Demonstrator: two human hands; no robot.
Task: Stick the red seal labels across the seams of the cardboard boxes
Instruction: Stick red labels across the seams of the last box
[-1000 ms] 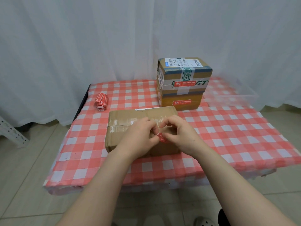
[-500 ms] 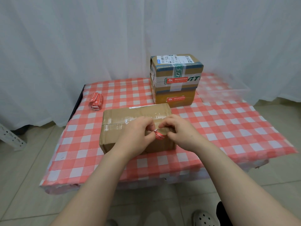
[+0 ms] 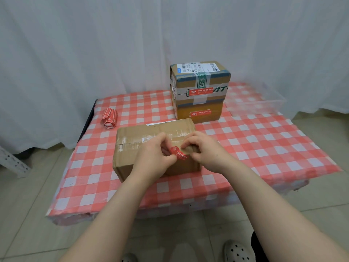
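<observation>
I see the red seal label (image 3: 179, 155) over the front top edge of the near cardboard box (image 3: 132, 148). My left hand (image 3: 153, 157) pinches its left end. My right hand (image 3: 206, 150) curls fingertips against its right end, grip unclear. The label roll (image 3: 109, 118) lies far left.
</observation>
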